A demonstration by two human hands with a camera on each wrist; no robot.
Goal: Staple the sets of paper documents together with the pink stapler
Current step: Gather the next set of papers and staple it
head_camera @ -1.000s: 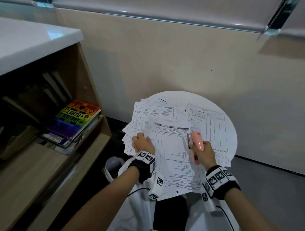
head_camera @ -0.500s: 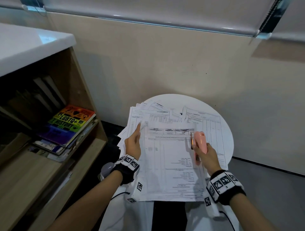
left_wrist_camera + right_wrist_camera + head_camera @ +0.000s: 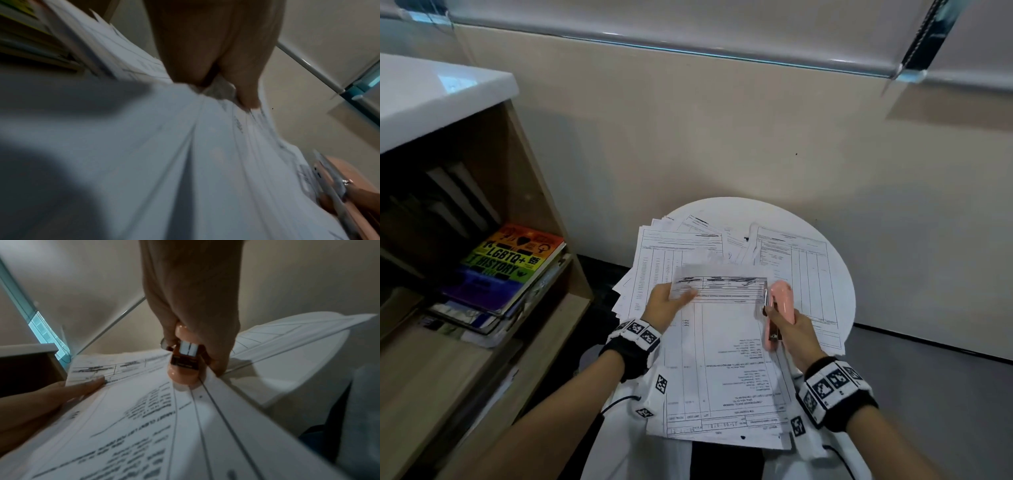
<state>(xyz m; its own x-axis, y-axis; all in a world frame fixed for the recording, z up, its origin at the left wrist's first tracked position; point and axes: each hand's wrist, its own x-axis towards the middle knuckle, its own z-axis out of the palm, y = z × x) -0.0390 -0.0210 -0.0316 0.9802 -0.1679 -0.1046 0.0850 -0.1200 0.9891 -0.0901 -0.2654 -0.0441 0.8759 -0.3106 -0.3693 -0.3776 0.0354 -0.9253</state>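
The right hand (image 3: 792,330) was closed round the pink stapler (image 3: 780,310), its nose at the far right corner of the lifted set of papers (image 3: 726,349). Across that set, the left hand (image 3: 666,303) pinched its far left edge, thumb on top (the fingers beneath went unseen), holding the sheets raised above the round white table (image 3: 835,260). Whether the corner already sat between the stapler's arms could not be told. To do this well, I judged, the sheets should be squared at that corner first, slid fully into the stapler's mouth, then squeezed once, firmly, while the left hand kept the set taut and level. More loose papers (image 3: 674,250) lay beyond the set on the table.
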